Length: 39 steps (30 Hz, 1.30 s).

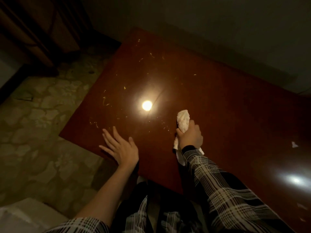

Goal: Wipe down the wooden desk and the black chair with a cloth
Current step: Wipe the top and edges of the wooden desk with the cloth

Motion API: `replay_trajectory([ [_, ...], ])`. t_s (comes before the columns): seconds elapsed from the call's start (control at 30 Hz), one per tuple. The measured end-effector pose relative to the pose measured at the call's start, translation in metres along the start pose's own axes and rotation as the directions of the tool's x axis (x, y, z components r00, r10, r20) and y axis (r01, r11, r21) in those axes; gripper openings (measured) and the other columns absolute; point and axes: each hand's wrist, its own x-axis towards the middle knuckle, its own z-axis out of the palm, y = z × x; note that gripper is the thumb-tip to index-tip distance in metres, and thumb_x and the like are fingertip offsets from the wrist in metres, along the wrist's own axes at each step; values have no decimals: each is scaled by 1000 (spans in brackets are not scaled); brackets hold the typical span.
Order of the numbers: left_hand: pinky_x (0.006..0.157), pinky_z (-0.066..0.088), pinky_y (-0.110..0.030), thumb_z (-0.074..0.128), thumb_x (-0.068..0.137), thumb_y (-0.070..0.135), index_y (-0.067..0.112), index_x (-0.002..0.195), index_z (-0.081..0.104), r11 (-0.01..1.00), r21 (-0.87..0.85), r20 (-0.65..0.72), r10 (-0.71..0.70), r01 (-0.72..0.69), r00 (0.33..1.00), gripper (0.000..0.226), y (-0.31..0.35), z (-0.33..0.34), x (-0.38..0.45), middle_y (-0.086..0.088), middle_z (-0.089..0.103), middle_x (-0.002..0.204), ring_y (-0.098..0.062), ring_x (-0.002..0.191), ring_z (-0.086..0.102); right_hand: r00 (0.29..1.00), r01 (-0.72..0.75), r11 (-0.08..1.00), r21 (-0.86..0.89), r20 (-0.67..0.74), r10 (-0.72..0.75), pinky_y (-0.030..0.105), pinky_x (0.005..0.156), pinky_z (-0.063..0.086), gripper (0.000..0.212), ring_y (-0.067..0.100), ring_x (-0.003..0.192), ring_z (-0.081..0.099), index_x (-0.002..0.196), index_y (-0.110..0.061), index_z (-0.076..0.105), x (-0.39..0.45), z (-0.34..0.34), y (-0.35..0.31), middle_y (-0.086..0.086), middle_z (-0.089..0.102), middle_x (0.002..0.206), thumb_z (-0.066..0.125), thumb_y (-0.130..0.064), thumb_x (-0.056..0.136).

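Dim light fills the room, with a pale patterned floor (38,132) running along the left and dark wooden furniture (33,27) in the far left corner. Most of the view is taken up by the wooden desk (218,115), a glossy reddish-brown top that carries a bright round lamp reflection (147,105) near its middle and a second glare (295,180) towards its right edge. Small yellowish scraps and streaks (105,100) are scattered over the left half of the top, and a small white fleck (294,144) lies well apart on the right.

Plaid sleeves (223,190) cover the right arm to the wrist; the left forearm is bare. The left hand (120,148) rests flat at the desk's near left edge, fingers (109,137) spread wide and holding nothing. The right hand (190,137) is closed in a fist around the cloth (184,121), which is white and bunched. Its rolled front end sticks out beyond the knuckles and presses on the desk top just right of the lamp reflection, while a loose tail hangs out behind the wrist, lying on the wood. No containers show on the desk.
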Motion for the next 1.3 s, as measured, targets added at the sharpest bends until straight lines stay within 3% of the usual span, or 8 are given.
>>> replay_trajectory([
  [0.27, 111, -16, -48, 52, 93, 25, 9, 149, 0, 991, -40, 16, -129, 129, 992, 78, -22, -11, 7, -14, -16, 156, -26, 144, -13, 977, 168, 985, 36, 129, -171, 36, 84, 41, 50, 24, 107, 53, 124, -19, 46, -39, 35, -72, 4, 54, 117, 65, -42, 83],
  [0.4, 113, -11, -47, 51, 94, 26, 9, 149, -1, 974, -91, 36, -204, 206, 978, 78, -23, -18, 8, -14, -16, 156, -26, 144, -14, 900, 217, 934, 284, 311, -304, 32, 83, 48, 54, 23, 107, 58, 133, -21, 48, -51, 31, -78, 2, 62, 120, 64, -35, 84],
  [0.53, 115, -8, -43, 48, 96, 31, 9, 149, -6, 974, -114, 83, -186, 194, 979, 79, -25, -16, 4, -14, -17, 156, -25, 144, -14, 974, 55, 869, 491, 165, -155, 27, 74, 44, 40, 24, 100, 60, 120, -17, 56, -57, 14, -56, 4, 64, 110, 66, -28, 82],
  [0.67, 117, -5, -42, 48, 95, 30, 8, 149, -5, 966, -182, 81, -171, 183, 982, 78, -28, -12, -2, -14, -15, 156, -25, 144, -11, 995, 73, 970, 233, 45, -85, 29, 69, 40, 40, 24, 95, 57, 115, -14, 51, -57, 13, -25, 4, 57, 107, 64, -34, 83],
  [0.77, 118, 4, -45, 50, 95, 25, 10, 149, -3, 941, -291, 72, -161, 175, 984, 77, -33, -12, -6, -10, -15, 156, -30, 144, -5, 995, 85, 995, 54, 50, -87, 38, 79, 46, 42, 24, 98, 55, 115, -17, 48, -65, 29, -16, 3, 54, 108, 65, -38, 83],
  [1.03, 113, 26, -44, 51, 94, 14, 14, 149, 3, 883, -465, -26, -92, 70, 995, 74, -57, -6, -18, -4, -11, 157, -30, 143, 12, 986, 155, 986, -53, 75, -151, 40, 83, 46, 46, 27, 103, 55, 117, -16, 47, -70, 33, -18, 7, 53, 112, 66, -40, 83],
  [1.13, 114, 23, -39, 51, 94, 11, 11, 149, 5, 862, -499, -61, -136, 88, 989, 72, -59, -10, -30, -8, -6, 156, -29, 142, 11, 937, 306, 946, -104, 206, -280, 36, 83, 41, 49, 26, 105, 52, 121, -19, 46, -97, 38, -16, 5, 52, 114, 65, -41, 82],
  [1.3, 112, 27, -47, 50, 94, 13, 14, 148, 5, 852, -503, -43, -192, 145, 980, 70, -73, -15, -48, -11, 1, 156, -32, 141, 16, 808, 521, 851, -62, 358, -468, 34, 82, 40, 49, 24, 105, 52, 123, -22, 47, -152, 50, -19, 2, 53, 114, 66, -41, 81],
])
